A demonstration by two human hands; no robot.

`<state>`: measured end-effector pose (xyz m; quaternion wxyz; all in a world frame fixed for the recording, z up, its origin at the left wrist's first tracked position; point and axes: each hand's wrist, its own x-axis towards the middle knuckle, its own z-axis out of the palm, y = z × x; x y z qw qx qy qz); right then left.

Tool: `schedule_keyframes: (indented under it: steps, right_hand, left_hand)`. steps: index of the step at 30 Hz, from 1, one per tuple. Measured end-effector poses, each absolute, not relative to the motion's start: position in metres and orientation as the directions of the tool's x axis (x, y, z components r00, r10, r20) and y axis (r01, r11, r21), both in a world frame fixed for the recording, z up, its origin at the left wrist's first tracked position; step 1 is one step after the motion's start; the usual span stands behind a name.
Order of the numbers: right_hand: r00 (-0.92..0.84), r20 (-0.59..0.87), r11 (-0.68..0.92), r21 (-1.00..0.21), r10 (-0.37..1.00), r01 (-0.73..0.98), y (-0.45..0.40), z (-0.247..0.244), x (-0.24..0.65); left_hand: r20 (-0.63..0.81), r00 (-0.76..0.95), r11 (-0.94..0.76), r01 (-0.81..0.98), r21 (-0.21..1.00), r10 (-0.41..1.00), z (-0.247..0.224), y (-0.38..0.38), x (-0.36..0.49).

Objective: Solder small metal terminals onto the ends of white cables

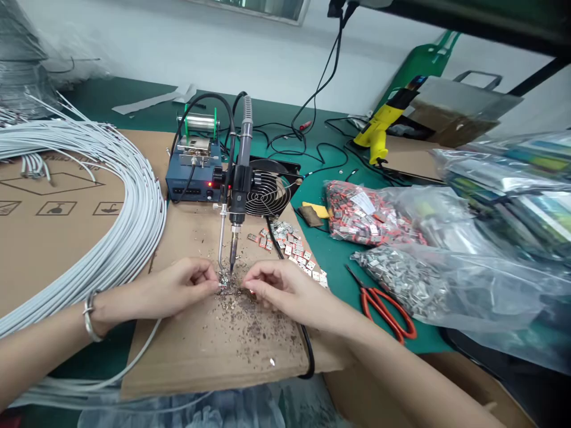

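Note:
Under the tip of an upright soldering iron (239, 190), both hands meet from either side, a small gap between them. My left hand (190, 286) is pinched around the end of a white cable (145, 348) that runs down from under it. My right hand (279, 288) has thumb and index finger together on something small and reddish, largely hidden by the fingers. Solder crumbs (254, 333) litter the cardboard (187, 362) beneath. Small metal connectors (294, 246) lie spread out just beyond my right hand.
A large bundle of white cables (143, 202) curves along the left. Behind stand a blue soldering station (191, 178) and a round fan (267, 193). Red-handled cutters (388, 309), bags of connectors (366, 214) and a yellow tool (379, 131) lie to the right.

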<state>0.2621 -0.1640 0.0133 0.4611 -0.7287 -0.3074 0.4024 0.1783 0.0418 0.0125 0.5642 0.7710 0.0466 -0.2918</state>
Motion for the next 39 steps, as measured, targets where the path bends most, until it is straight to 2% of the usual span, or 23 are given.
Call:
schedule_keyframes:
  steps: [5, 10, 15, 21, 39]
  right_hand:
    - [0.439, -0.356, -0.265, -0.929, 0.825, -0.257, -0.149, -0.007, 0.262]
    - [0.467, -0.421, -0.197, -0.869, 0.778, -0.454, -0.151, -0.007, 0.262]
    - [0.498, -0.444, -0.167, -0.847, 0.745, -0.504, -0.150, -0.009, 0.258]
    - [0.516, -0.428, -0.096, -0.829, 0.742, -0.551, -0.146, -0.010, 0.254]
    - [0.529, -0.438, -0.082, -0.820, 0.727, -0.566, -0.145, -0.007, 0.252]
  left_hand:
    - [-0.397, 0.897, -0.317, 0.325, 0.891, -0.196, 0.006, 0.039, 0.175]
    - [-0.497, 0.848, -0.320, 0.426, 0.846, -0.184, 0.014, 0.037, 0.178]
    - [-0.487, 0.851, -0.315, 0.416, 0.853, -0.197, 0.019, 0.037, 0.178]
    - [-0.496, 0.864, -0.396, 0.426, 0.814, -0.090, 0.021, 0.031, 0.181]
    - [-0.434, 0.897, -0.430, 0.362, 0.827, -0.080, 0.018, 0.030, 0.179]
